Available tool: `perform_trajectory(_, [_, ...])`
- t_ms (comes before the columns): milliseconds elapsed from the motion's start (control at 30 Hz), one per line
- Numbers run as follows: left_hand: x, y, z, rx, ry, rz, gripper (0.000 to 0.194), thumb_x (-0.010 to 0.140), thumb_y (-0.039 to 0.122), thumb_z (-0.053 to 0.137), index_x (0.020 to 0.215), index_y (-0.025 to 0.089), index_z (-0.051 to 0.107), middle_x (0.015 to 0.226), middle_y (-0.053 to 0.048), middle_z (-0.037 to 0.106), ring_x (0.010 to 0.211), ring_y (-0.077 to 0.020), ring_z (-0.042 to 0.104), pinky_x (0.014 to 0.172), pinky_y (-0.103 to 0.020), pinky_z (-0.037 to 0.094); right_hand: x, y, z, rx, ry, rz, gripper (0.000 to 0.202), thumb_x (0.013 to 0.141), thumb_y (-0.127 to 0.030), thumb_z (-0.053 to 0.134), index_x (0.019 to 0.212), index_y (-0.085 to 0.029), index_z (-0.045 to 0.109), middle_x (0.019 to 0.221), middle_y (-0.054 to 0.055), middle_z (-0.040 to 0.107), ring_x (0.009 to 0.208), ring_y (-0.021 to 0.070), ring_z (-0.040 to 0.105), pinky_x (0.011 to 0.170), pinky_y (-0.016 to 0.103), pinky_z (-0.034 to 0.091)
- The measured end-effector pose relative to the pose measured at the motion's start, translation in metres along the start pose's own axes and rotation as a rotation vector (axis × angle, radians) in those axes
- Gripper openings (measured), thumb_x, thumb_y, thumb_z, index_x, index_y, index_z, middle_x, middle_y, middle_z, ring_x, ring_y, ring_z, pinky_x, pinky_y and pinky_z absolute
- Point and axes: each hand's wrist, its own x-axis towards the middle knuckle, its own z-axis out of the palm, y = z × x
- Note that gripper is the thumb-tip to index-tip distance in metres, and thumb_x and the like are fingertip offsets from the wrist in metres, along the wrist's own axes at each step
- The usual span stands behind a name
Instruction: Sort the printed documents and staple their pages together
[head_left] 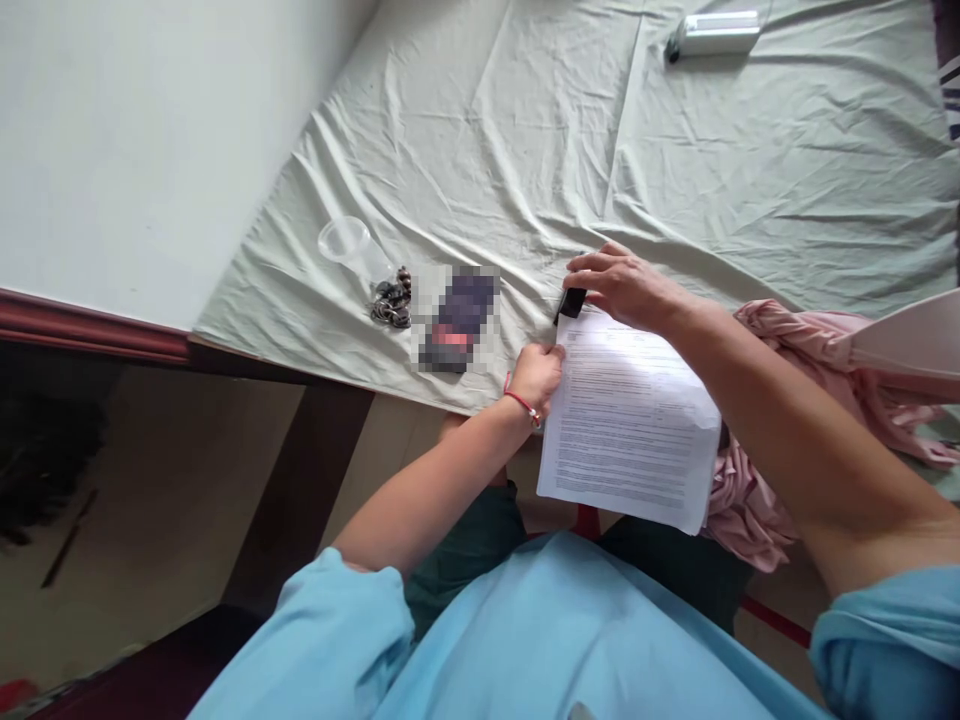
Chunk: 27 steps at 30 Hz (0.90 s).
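Note:
A stack of printed papers (630, 430) lies over the table's front edge, its lower part hanging towards my lap. My left hand (538, 375) is closed on the left edge of the papers, near the upper corner, thumb on top. A small black stapler (572, 302) sits at that top-left corner. My right hand (626, 285) reaches across from the right with its fingers around the stapler. The underside of the stapler and its jaws are hidden.
A light green cloth (555, 150) covers the table. Left of the papers lie a blurred-out dark rectangular item (459, 315), a bunch of keys (391, 302) and a clear plastic cup (346, 240). Pink fabric (802, 345) is at right, a silver box-shaped object (716, 35) at the back.

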Motion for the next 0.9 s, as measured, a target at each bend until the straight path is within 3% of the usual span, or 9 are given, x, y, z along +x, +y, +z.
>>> perform_trajectory(167, [-0.002, 0.003, -0.004, 0.034, -0.009, -0.043, 0.019, 0.084, 0.022, 0.067, 0.065, 0.016, 0.065, 0.057, -0.002, 0.057, 0.063, -0.0171, 0.057, 0.061, -0.028, 0.043, 0.002, -0.002, -0.002, 0.069, 0.004, 0.054, 0.037, 0.100, -0.023, 0.052, 0.125, -0.034, 0.078, 0.143, 0.001, 0.069, 0.126, 0.0289, 0.058, 0.113, 0.047, 0.045])
perform_trajectory(333, [-0.002, 0.004, -0.010, 0.054, -0.011, -0.057, 0.023, 0.084, 0.021, 0.065, 0.062, 0.017, 0.062, 0.056, -0.001, 0.055, 0.058, -0.0147, 0.051, 0.056, -0.027, 0.038, 0.001, -0.018, -0.001, 0.056, 0.039, 0.122, 0.044, 0.099, -0.018, 0.045, 0.122, -0.031, 0.079, 0.141, -0.003, 0.071, 0.123, 0.0275, 0.058, 0.115, 0.047, 0.044])
perform_trajectory(533, [-0.005, 0.006, -0.010, 0.018, -0.007, -0.068, 0.024, 0.089, 0.021, 0.062, 0.065, 0.016, 0.062, 0.058, 0.000, 0.054, 0.058, -0.0142, 0.050, 0.057, -0.027, 0.036, 0.008, -0.032, 0.001, 0.027, 0.173, 0.252, 0.046, 0.103, -0.028, 0.044, 0.141, -0.029, 0.068, 0.144, 0.004, 0.069, 0.139, 0.0326, 0.051, 0.119, 0.054, 0.040])
perform_trajectory(633, [-0.007, 0.008, -0.009, 0.024, -0.009, -0.079, 0.026, 0.089, 0.019, 0.060, 0.064, 0.017, 0.061, 0.059, -0.001, 0.055, 0.057, -0.0143, 0.049, 0.057, -0.027, 0.035, 0.023, -0.030, 0.008, 0.018, 0.192, 0.321, 0.053, 0.107, -0.038, 0.039, 0.155, -0.027, 0.055, 0.161, 0.005, 0.056, 0.151, 0.0328, 0.042, 0.127, 0.058, 0.029])
perform_trajectory(733, [-0.008, 0.010, -0.008, 0.046, -0.014, -0.076, 0.029, 0.090, 0.018, 0.058, 0.061, 0.017, 0.061, 0.059, -0.002, 0.057, 0.058, -0.0150, 0.050, 0.058, -0.028, 0.035, 0.039, -0.026, 0.020, 0.046, 0.132, 0.420, 0.058, 0.108, -0.045, 0.035, 0.162, -0.025, 0.046, 0.171, 0.005, 0.041, 0.161, 0.0339, 0.029, 0.131, 0.067, 0.014])
perform_trajectory(833, [-0.007, 0.010, -0.008, 0.096, -0.014, -0.044, 0.032, 0.090, 0.017, 0.056, 0.058, 0.017, 0.059, 0.057, -0.001, 0.055, 0.058, -0.0151, 0.048, 0.058, -0.028, 0.034, 0.048, -0.024, 0.034, 0.089, 0.064, 0.503, 0.059, 0.108, -0.046, 0.034, 0.161, -0.024, 0.047, 0.174, 0.007, 0.036, 0.164, 0.0355, 0.022, 0.129, 0.074, 0.004])
perform_trajectory(900, [-0.007, 0.009, -0.007, 0.112, -0.014, -0.027, 0.034, 0.088, 0.017, 0.056, 0.055, 0.018, 0.056, 0.056, 0.000, 0.052, 0.058, -0.0142, 0.046, 0.057, -0.028, 0.032, 0.049, -0.024, 0.044, 0.092, 0.094, 0.520, 0.056, 0.109, -0.045, 0.033, 0.158, -0.026, 0.052, 0.174, 0.007, 0.037, 0.164, 0.0350, 0.023, 0.127, 0.077, 0.003])
